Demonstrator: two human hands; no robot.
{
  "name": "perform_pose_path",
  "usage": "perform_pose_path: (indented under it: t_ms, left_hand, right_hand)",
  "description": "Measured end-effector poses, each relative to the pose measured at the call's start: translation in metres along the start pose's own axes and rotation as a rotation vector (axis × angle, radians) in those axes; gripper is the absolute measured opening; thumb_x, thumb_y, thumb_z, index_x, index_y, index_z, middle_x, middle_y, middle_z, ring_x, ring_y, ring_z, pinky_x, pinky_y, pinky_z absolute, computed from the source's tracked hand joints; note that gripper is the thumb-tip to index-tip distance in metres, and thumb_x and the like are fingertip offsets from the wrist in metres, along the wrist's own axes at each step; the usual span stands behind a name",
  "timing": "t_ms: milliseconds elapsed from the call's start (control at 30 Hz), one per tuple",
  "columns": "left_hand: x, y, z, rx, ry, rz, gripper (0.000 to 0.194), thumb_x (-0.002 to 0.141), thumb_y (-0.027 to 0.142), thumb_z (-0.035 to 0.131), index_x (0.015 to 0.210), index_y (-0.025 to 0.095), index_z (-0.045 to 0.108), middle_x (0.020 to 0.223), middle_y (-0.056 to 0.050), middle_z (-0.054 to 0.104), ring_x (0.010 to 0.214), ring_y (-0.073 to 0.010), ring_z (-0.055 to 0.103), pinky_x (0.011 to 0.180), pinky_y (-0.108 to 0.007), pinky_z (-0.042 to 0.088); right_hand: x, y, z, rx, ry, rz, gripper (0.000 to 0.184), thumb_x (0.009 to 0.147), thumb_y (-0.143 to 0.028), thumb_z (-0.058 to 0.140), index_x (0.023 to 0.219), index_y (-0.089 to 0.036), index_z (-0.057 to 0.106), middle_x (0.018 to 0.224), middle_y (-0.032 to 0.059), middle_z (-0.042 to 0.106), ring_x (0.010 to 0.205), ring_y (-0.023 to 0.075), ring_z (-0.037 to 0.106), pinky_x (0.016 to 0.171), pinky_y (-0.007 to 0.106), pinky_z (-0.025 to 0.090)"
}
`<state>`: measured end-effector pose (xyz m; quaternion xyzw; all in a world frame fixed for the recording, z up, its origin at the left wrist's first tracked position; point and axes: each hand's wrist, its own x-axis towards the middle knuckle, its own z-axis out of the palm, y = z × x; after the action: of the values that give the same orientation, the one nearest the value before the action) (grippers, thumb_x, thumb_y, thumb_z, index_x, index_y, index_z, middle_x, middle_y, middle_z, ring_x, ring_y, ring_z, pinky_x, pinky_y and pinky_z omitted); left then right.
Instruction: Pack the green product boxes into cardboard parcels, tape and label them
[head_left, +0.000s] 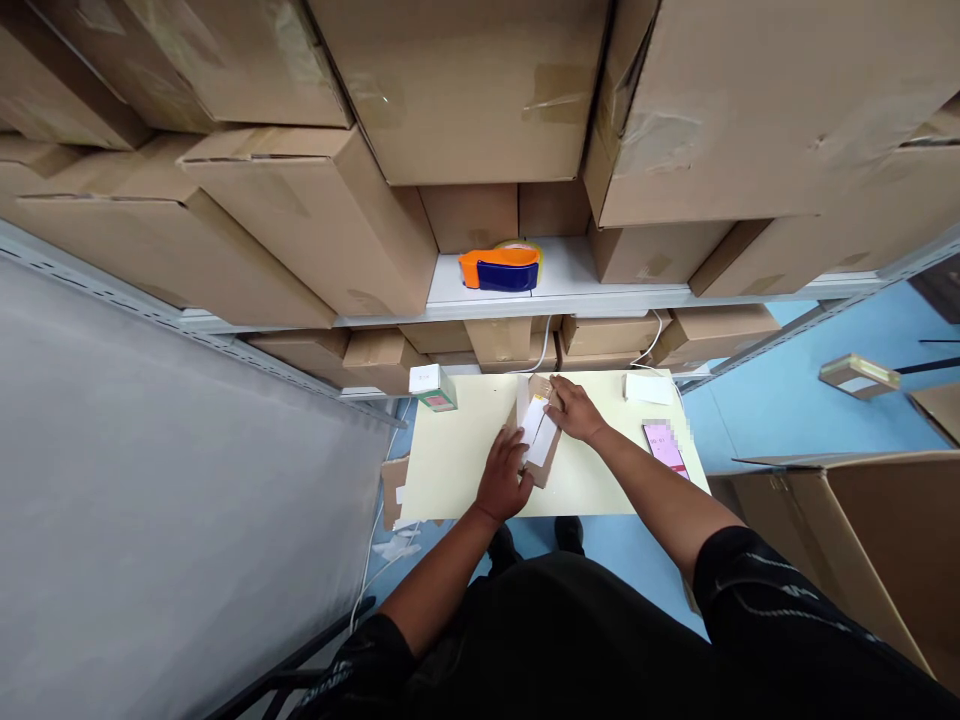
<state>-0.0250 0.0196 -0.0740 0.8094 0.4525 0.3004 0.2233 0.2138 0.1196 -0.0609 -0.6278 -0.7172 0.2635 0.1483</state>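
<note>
A small, narrow cardboard box (556, 455) lies at a slant on the cream tabletop, with a white label (546, 446) on its upper face. My left hand (504, 478) grips its near left side, the fingers at the label's edge and the thumb by the near end. At the far right part of the box, my right hand (576, 408) is closed over the edge, fingertips touching the label and the far end. The undersides of both hands are hidden. A pale strip (523, 396) shows along the box's left side.
On the table (450, 460) stand a white and green carton (435, 388), a white slip or pad (649, 388) and a phone (664, 447). An orange and blue tape dispenser (501, 268) sits on the shelf among cardboard boxes. A large open carton (817, 530) stands right.
</note>
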Motion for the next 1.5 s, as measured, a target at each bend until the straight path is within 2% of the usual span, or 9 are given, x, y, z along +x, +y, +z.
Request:
perform_pose_path:
  t_ms: [100, 200, 367, 533, 733, 900, 1300, 1400, 1500]
  left_hand:
    - [-0.007, -0.015, -0.001, 0.012, 0.135, -0.155, 0.051, 0.087, 0.013, 0.057, 0.138, 0.017, 0.054, 0.162, -0.016, 0.039, 0.157, -0.0355, 0.023, 0.125, -0.064, 0.03]
    - [-0.015, -0.032, 0.0, -0.018, 0.178, -0.294, 0.044, 0.095, 0.02, 0.054, 0.139, 0.019, 0.056, 0.162, -0.016, 0.038, 0.155, -0.0328, 0.031, 0.125, -0.06, 0.032]
    - [-0.018, -0.051, 0.0, -0.137, 0.138, -0.361, 0.041, 0.098, 0.024, 0.051, 0.137, 0.019, 0.061, 0.165, -0.014, 0.035, 0.153, -0.0307, 0.035, 0.126, -0.054, 0.034]
    - [0.001, -0.063, -0.004, -0.223, 0.192, -0.404, 0.035, 0.098, 0.026, 0.052, 0.128, 0.021, 0.069, 0.16, -0.011, 0.045, 0.149, -0.028, 0.043, 0.127, -0.05, 0.035]
    - [0.011, -0.07, -0.003, -0.27, 0.089, -0.332, 0.033, 0.099, 0.023, 0.049, 0.12, 0.021, 0.074, 0.154, -0.008, 0.054, 0.143, -0.0248, 0.052, 0.124, -0.047, 0.04]
    - [0.001, -0.066, 0.004, -0.222, 0.099, -0.32, 0.03, 0.099, 0.022, 0.05, 0.116, 0.022, 0.075, 0.15, -0.007, 0.057, 0.139, -0.0233, 0.055, 0.121, -0.047, 0.045]
    - [0.001, -0.056, 0.005, -0.012, 0.095, -0.211, 0.018, 0.1, 0.022, 0.052, 0.106, 0.02, 0.069, 0.132, -0.011, 0.058, 0.13, -0.0249, 0.059, 0.113, -0.046, 0.052]
    - [0.0, -0.057, 0.003, 0.014, 0.075, -0.172, 0.023, 0.101, 0.02, 0.046, 0.11, 0.021, 0.068, 0.134, -0.011, 0.058, 0.131, -0.0238, 0.058, 0.114, -0.045, 0.051]
    - [-0.004, -0.058, 0.004, 0.066, 0.052, -0.132, 0.022, 0.1, 0.025, 0.053, 0.118, 0.021, 0.065, 0.141, -0.012, 0.055, 0.135, -0.0263, 0.055, 0.115, -0.046, 0.051]
  right_hand:
    - [0.005, -0.002, -0.006, 0.003, -0.043, 0.03, 0.073, 0.097, -0.046, 0.055, 0.161, -0.018, 0.035, 0.149, 0.0112, 0.058, 0.137, 0.0295, 0.048, 0.114, 0.042, 0.039]
    - [0.006, -0.002, -0.005, 0.0, -0.055, 0.085, 0.062, 0.099, -0.047, 0.052, 0.154, -0.02, 0.046, 0.142, 0.01, 0.062, 0.132, 0.0278, 0.052, 0.111, 0.038, 0.041]
    - [-0.001, -0.01, 0.006, 0.041, 0.017, 0.259, 0.043, 0.102, -0.045, 0.046, 0.138, -0.024, 0.057, 0.134, 0.0086, 0.065, 0.114, 0.0224, 0.064, 0.095, 0.032, 0.049]
    - [-0.024, -0.016, 0.011, 0.024, 0.107, 0.42, 0.035, 0.099, -0.044, 0.048, 0.124, -0.023, 0.058, 0.112, 0.0078, 0.07, 0.097, 0.0239, 0.066, 0.077, 0.033, 0.048]
    - [-0.073, -0.002, 0.029, 0.161, 0.165, 0.543, 0.029, 0.094, -0.048, 0.049, 0.111, -0.025, 0.053, 0.087, 0.0014, 0.065, 0.077, 0.0218, 0.063, 0.065, 0.031, 0.044]
    - [-0.099, 0.009, 0.043, 0.297, 0.203, 0.551, 0.03, 0.09, -0.055, 0.052, 0.099, -0.027, 0.047, 0.081, -0.003, 0.06, 0.071, 0.02, 0.06, 0.063, 0.03, 0.043]
    - [-0.105, 0.02, 0.053, 0.248, 0.223, 0.449, 0.03, 0.093, -0.053, 0.047, 0.104, -0.025, 0.046, 0.09, 0.0018, 0.06, 0.076, 0.0223, 0.059, 0.066, 0.033, 0.044]
    - [-0.106, 0.021, 0.057, 0.209, 0.221, 0.446, 0.032, 0.095, -0.052, 0.046, 0.109, -0.024, 0.048, 0.099, 0.0049, 0.063, 0.083, 0.0236, 0.061, 0.072, 0.035, 0.047]
    - [-0.105, 0.02, 0.059, 0.168, 0.215, 0.461, 0.032, 0.097, -0.048, 0.047, 0.115, -0.022, 0.049, 0.11, 0.0087, 0.064, 0.091, 0.0243, 0.064, 0.078, 0.035, 0.047]
